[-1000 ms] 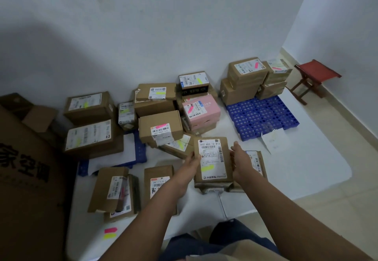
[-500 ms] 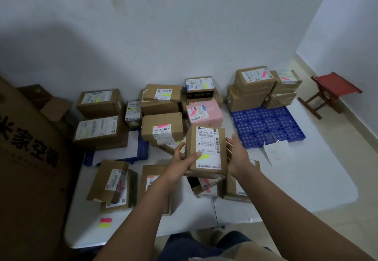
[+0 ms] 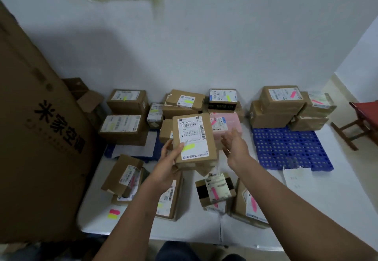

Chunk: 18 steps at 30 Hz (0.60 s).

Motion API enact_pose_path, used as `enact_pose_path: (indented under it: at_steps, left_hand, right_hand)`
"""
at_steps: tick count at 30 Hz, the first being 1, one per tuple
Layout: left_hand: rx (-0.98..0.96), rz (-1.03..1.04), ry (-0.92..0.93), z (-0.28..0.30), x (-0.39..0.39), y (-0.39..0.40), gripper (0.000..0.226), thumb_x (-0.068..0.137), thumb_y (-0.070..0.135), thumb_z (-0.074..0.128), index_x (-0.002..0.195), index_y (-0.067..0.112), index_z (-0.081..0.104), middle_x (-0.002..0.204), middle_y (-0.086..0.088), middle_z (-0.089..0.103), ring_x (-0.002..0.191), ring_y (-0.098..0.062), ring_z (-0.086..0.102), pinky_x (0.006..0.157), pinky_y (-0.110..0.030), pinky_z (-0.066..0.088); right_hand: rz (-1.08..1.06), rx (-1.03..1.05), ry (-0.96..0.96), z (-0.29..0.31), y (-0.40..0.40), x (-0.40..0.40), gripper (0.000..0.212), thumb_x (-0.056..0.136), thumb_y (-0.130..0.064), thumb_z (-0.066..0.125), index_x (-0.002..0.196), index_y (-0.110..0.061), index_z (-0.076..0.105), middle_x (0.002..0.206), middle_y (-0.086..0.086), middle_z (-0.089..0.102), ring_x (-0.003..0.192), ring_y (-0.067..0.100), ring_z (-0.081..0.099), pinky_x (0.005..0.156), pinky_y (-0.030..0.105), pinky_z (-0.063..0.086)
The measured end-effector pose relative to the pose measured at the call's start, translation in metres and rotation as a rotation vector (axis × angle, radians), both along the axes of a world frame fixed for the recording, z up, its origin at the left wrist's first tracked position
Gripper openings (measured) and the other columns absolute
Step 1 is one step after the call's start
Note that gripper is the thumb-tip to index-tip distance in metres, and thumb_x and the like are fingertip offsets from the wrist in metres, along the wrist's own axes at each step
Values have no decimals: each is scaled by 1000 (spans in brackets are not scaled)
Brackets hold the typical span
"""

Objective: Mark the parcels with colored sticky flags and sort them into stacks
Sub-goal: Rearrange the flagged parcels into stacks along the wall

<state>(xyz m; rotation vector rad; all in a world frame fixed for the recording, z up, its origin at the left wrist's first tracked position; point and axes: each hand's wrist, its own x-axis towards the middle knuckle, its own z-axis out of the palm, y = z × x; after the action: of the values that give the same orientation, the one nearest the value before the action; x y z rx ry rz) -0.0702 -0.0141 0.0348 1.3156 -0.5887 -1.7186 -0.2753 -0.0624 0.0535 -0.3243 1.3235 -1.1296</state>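
Left hand (image 3: 170,163) grips a brown parcel (image 3: 194,138) from its lower left side, thumb laid across the white shipping label, fingers under the box. Parcel held up off the white table (image 3: 143,215), label facing the camera, tilted slightly. A yellow flag (image 3: 189,147) sits on the label just beside the thumb. A second box appears stacked beneath the held one; edge visible only.

Right hand (image 3: 235,144) off the parcel, just to its right, fingers relaxed and spread, palm turned inward. Small gap between it and the box's right edge. Hands apart, parcel between them.

Behind the held parcel: a pink box (image 3: 227,122) with a pink flag, and a cluster of brown boxes bearing yellow flags along the wall. Far right, a stack of brown boxes (image 3: 282,105) with pink flags sits at the back of a blue perforated tray (image 3: 290,150).

Near table edge: a pad of pink and yellow flags (image 3: 113,214) at left; a small parcel with pink flag (image 3: 216,191) below the hands. Large printed carton (image 3: 38,138) stands at far left. Red stool (image 3: 366,113) at right edge.
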Motion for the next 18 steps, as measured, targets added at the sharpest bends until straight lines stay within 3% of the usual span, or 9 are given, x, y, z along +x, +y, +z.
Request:
enact_pose_path:
  at_steps: [2,5,10,15,18]
  left_hand:
    - [-7,64,57,4,17,-5,65,83,35,71,139,40,37,122,-6,69,116,-31,64,104,-60,42]
    - [-11,134,83,9,48,-14,58,88,37,66,139,38,38,124,-6,68,118,-33,61,101,-61,45]
    - [-52,343,13,19,101,-49,60,88,35,68,141,35,39,118,-2,70,111,-26,64,91,-48,54]
    - [-101,449,-176,26,152,-106,67,89,33,69,144,40,31,134,-1,56,117,-21,57,97,-47,51]
    - [-151,383,-333,25,174,-143,72,88,34,71,146,40,28,140,-3,51,114,-19,58,82,-33,54]
  right_hand:
    - [37,-6,2,5,-12,15,41,102,-39,44,129,-12,57,117,8,68,98,15,65,95,34,48]
    - [79,1,3,9,-31,36,44,101,-42,44,133,-13,53,127,6,63,115,18,58,108,35,41]
    - [132,-26,6,21,-61,73,41,102,-43,43,127,-14,57,114,0,64,101,11,58,88,24,42]
    - [149,-47,22,24,-95,106,43,103,-41,41,130,-12,56,120,3,64,111,16,58,96,29,42]
    - [139,-50,32,22,-119,127,44,103,-38,42,135,-10,53,126,6,63,118,19,56,104,33,40]
